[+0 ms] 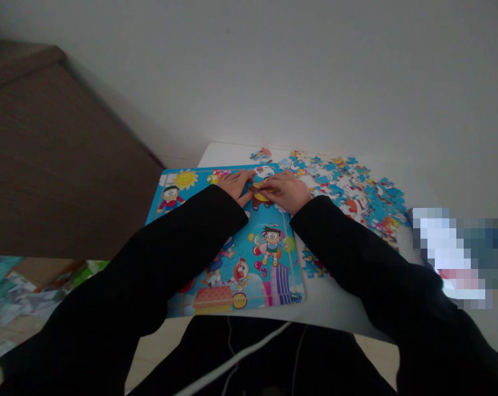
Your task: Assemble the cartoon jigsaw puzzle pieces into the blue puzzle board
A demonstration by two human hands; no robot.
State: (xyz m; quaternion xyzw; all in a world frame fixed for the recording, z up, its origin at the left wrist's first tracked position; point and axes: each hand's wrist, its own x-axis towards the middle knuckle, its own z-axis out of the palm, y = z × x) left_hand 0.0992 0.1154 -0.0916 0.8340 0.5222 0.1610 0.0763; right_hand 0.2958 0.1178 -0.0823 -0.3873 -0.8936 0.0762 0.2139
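A colourful cartoon jigsaw board [249, 258] lies on a small white table [339, 308], partly filled in. My left hand [235, 184] rests on the board's upper middle, fingers stretched flat and pointing right. My right hand [285, 190] lies just beside it, fingers curled and pinched on a yellow-brown puzzle piece [260, 192] that sits between the two hands. Both arms are in black sleeves. A heap of several loose blue and white puzzle pieces [348, 187] is spread to the right of the board.
A dark brown cabinet [50, 165] stands close on the left, and a white wall runs behind the table. A blurred-out object [455, 253] sits at the table's right edge. White cables [232, 363] hang over my lap. Papers litter the floor at lower left.
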